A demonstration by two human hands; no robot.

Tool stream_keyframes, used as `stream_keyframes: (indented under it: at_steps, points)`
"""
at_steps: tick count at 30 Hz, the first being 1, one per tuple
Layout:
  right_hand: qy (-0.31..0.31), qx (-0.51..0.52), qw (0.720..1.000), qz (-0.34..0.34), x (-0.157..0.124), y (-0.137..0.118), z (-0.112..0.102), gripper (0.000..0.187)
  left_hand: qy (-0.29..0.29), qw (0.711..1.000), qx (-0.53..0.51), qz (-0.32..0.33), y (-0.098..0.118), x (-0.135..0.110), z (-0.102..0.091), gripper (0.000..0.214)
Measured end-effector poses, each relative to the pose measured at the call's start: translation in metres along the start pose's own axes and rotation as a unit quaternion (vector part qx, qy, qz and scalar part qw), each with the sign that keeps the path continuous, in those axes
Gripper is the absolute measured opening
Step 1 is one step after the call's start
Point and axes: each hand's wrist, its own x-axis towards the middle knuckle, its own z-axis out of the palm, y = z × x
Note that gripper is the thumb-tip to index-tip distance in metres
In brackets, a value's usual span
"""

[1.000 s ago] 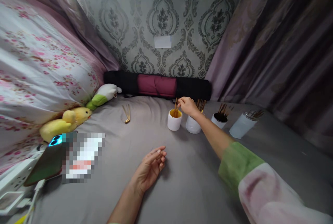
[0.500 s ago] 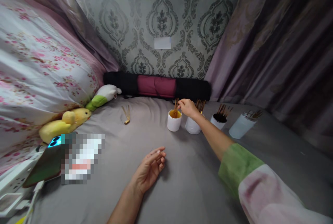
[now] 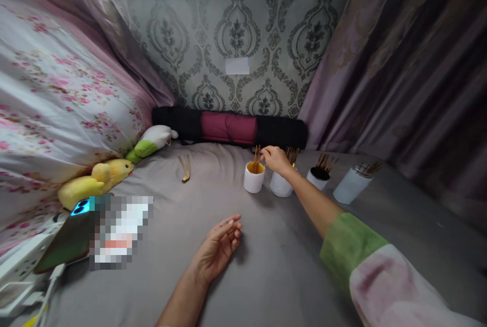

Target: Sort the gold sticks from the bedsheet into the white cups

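Observation:
My right hand [image 3: 276, 158] reaches far forward to a white cup with a yellow inside [image 3: 253, 177] and pinches thin gold sticks [image 3: 256, 155] standing in it. Beside that cup stand a second white cup [image 3: 280, 185], a dark-lined cup [image 3: 318, 177] and a pale tilted cup [image 3: 348, 186], each holding similar sticks. My left hand [image 3: 219, 245] rests palm up on the grey sheet [image 3: 266, 246], fingers loosely curled, holding nothing. Two loose gold utensils [image 3: 185, 168] lie on the sheet at the left of the cups.
A black and maroon rolled mat [image 3: 230, 128] lies along the patterned wall. A yellow duck plush [image 3: 95, 179] and a white-green plush [image 3: 151, 140] sit beside the floral bedding [image 3: 57, 99]. A phone [image 3: 68, 238] and power strip [image 3: 19, 261] lie at the left. Curtains [image 3: 411, 73] hang at the right.
Almost nothing has moved; the view has shifted slightly and my right hand stays at the sticks in the yellow-lined cup.

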Motion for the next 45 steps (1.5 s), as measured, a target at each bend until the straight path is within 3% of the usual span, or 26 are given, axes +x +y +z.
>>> stream_keyframes:
  at_steps: [14,23,32,45]
  points:
    - [0.089,0.052,0.995,0.02,-0.014,-0.006,-0.004,0.028,0.0,1.0,0.0,0.0,0.001,-0.002,0.002,0.027]
    - [0.109,0.095,0.989,0.019,-0.039,-0.008,0.004,0.031,-0.001,1.0,-0.003,0.001,-0.001,0.0,0.0,0.027]
    - [0.042,0.181,0.982,0.039,-0.078,-0.019,0.031,0.033,-0.014,1.0,-0.012,0.003,-0.001,0.0,0.0,0.025]
    - [-0.01,0.181,0.982,0.06,-0.12,-0.006,0.08,0.034,-0.031,0.999,-0.017,0.008,-0.002,0.003,-0.003,0.026]
